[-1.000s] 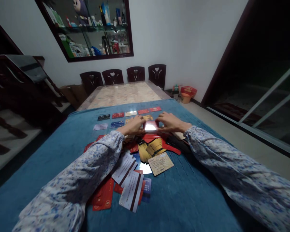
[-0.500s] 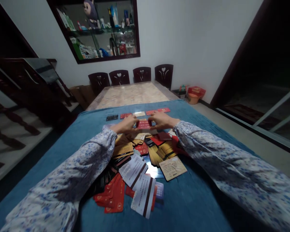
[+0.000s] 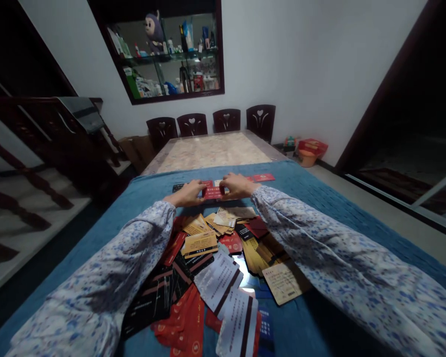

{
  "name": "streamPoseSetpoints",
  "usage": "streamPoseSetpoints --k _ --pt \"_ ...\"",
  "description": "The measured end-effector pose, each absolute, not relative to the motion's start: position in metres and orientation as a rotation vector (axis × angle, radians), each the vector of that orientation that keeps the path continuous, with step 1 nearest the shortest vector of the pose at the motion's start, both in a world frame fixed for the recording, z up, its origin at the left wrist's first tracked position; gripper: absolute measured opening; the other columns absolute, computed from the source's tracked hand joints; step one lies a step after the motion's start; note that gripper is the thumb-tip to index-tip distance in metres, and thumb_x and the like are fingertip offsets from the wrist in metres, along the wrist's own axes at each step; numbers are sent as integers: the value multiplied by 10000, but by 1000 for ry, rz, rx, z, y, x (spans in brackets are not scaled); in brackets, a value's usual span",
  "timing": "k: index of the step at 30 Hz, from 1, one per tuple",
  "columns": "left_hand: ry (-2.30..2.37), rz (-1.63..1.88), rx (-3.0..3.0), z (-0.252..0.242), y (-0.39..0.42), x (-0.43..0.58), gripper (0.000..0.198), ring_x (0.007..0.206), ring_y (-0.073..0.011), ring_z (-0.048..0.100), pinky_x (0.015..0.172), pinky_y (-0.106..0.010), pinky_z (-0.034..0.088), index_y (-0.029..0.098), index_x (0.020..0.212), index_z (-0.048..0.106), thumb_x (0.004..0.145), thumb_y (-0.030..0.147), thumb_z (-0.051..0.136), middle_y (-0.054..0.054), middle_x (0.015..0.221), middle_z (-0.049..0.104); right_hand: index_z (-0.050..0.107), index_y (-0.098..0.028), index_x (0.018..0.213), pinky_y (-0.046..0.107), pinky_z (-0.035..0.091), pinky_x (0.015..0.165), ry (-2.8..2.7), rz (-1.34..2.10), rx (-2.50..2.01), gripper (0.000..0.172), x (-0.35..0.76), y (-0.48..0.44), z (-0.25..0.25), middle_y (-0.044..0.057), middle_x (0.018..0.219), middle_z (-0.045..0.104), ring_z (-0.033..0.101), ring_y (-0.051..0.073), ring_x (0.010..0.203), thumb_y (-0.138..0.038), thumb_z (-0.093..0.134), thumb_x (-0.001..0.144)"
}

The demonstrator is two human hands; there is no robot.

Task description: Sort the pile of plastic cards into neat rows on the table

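Note:
My left hand (image 3: 189, 194) and my right hand (image 3: 238, 186) pinch a red card (image 3: 212, 193) between them, fingers curled at its left and right ends. They hold it low over the far part of the blue cloth (image 3: 305, 198), at a row of laid-out cards. In that row, a dark card (image 3: 177, 188) shows beside my left hand and a red card (image 3: 263, 177) lies at the right end. My right hand partly covers the row. Below my wrists spreads a loose pile with yellow cards (image 3: 200, 244), black cards (image 3: 152, 300), silver striped cards (image 3: 238, 322) and red cards (image 3: 188, 317).
The cloth covers the near part of a marble-patterned table (image 3: 215, 151). Dark chairs (image 3: 260, 121) stand behind it by the wall. A wooden railing (image 3: 29, 173) is at left, and an orange bucket (image 3: 307, 157) stands on the floor at right.
Both hands have carried the red card away from me and slightly left, from over the pile's far edge to the card row. The camera view has shifted a little.

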State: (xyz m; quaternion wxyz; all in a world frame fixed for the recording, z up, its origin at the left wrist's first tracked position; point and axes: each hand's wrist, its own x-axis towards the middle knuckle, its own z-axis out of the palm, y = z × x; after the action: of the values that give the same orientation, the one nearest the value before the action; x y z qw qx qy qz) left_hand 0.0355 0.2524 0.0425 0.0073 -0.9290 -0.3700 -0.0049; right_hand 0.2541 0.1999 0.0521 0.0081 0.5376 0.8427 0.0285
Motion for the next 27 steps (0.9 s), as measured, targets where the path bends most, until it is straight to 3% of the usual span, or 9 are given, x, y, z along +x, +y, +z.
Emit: streamPoseSetpoints --k 15,27 --pt "-1340 69 -2750 35 299 29 353 1244 -358 497 971 -475 448 193 1139 696 838 351 599 -155 1290 599 728 -181 1209 422 482 919 2595 84 1737 423 234 258 43 185 1320 636 536 367 1249 -438 685 876" --pt "-1425 104 -2685 23 328 29 355 1250 -370 477 983 -501 407 202 1109 701 781 231 568 -151 1266 660 725 -213 1218 464 468 962 2574 -1 1790 428 224 296 29 172 1374 627 490 378 1293 -457 697 867"
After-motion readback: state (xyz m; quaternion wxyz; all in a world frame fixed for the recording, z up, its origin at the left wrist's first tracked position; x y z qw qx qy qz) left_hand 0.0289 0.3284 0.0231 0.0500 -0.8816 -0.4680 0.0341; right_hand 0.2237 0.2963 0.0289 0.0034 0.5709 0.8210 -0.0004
